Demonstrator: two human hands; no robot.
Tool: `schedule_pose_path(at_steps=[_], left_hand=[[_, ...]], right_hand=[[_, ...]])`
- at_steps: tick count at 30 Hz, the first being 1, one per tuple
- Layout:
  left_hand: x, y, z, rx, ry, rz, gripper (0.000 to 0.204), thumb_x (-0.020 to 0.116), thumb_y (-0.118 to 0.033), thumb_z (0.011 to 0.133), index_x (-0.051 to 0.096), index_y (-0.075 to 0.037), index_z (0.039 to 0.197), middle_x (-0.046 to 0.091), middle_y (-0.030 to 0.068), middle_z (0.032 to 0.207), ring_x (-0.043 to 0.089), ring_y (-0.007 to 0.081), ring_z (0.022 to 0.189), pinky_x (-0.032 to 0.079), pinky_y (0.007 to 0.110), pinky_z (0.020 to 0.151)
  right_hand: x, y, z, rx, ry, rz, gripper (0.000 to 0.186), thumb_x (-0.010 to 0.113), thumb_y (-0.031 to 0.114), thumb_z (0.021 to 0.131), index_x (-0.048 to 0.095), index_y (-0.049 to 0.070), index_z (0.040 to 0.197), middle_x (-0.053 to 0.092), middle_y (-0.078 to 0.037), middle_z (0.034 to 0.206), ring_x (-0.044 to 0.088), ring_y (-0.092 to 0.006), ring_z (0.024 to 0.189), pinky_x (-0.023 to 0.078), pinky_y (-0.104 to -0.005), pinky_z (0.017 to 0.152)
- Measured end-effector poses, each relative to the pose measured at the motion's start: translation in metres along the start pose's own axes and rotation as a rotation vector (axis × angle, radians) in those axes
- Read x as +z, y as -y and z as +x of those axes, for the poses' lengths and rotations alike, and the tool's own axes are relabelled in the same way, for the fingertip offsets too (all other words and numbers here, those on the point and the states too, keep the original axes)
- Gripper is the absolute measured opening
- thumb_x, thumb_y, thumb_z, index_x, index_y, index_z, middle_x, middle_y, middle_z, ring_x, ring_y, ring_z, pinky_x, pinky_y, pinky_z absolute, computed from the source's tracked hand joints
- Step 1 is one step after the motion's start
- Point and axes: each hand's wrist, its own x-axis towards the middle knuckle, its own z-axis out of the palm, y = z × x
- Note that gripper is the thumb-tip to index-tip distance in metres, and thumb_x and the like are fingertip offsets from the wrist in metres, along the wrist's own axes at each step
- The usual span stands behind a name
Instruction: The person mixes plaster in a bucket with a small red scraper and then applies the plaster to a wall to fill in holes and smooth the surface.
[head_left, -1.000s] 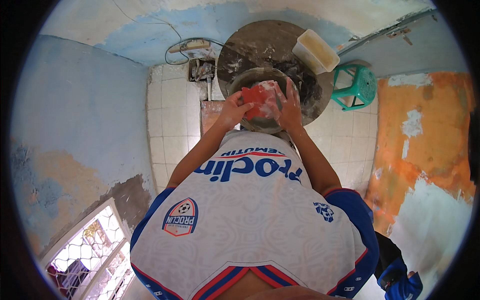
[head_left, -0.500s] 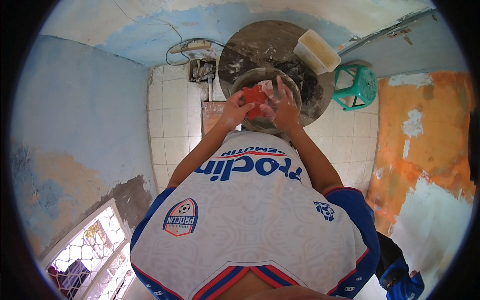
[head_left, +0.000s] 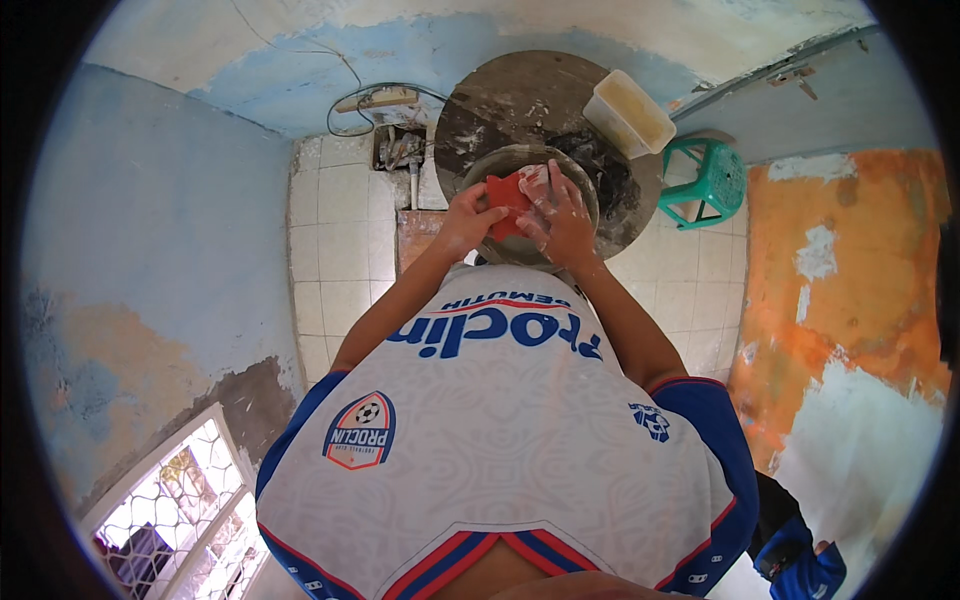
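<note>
Shifted leftward since a second ago, the right hand spreads over the red piece, its grip unclear; the left hand pinches that piece's left edge above a grey bucket, near a rectangular tub.

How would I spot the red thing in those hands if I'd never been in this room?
Find the big dark round board, then the grey basin at its near edge. Over the basin, the left hand pinches a flat red piece, with the right hand partly over it. Its bright red sets it apart from the grey basin and dark board.
</note>
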Motion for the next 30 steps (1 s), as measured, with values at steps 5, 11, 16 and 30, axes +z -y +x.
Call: schedule_pose_path(at_steps=[5,11,16,30], left_hand=[[0.002,-0.005,0.002,-0.019,0.019,0.074,0.039,0.067,-0.007,0.092,0.056,-0.004,0.129,0.072,0.0085,0.101,0.069,0.0130,0.084,0.055,0.027,0.071],[0.004,-0.002,0.001,0.017,-0.028,-0.001,0.038,0.066,-0.005,0.091,0.056,-0.002,0.128,0.073,0.0104,0.095,0.071,0.0163,0.080,0.058,0.029,0.065],[-0.002,-0.001,-0.003,-0.023,-0.047,-0.017,0.042,0.067,-0.006,0.092,0.054,-0.003,0.132,0.072,0.0089,0.102,0.070,0.0147,0.086,0.057,0.029,0.069],[-0.002,0.005,-0.002,-0.104,-0.008,-0.031,0.040,0.068,-0.006,0.091,0.056,-0.003,0.130,0.071,0.0079,0.100,0.069,0.0128,0.083,0.056,0.027,0.068]], right_hand=[[0.003,-0.015,0.003,0.014,-0.035,-0.105,0.060,0.066,0.053,0.088,0.059,0.028,0.141,0.026,-0.019,0.161,0.037,-0.0445,0.137,0.038,-0.0536,0.109],[0.014,-0.014,0.013,0.078,-0.094,-0.030,0.059,0.064,0.053,0.089,0.058,0.028,0.142,0.024,-0.019,0.162,0.034,-0.0449,0.140,0.037,-0.0543,0.109],[0.016,0.000,0.011,0.077,-0.036,-0.031,0.061,0.064,0.049,0.091,0.053,0.026,0.146,0.023,-0.021,0.162,0.036,-0.0458,0.138,0.037,-0.0532,0.110],[0.021,-0.021,-0.020,0.185,-0.018,0.044,0.064,0.061,0.042,0.095,0.044,0.019,0.152,0.022,-0.024,0.162,0.041,-0.0466,0.133,0.037,-0.0508,0.109]])
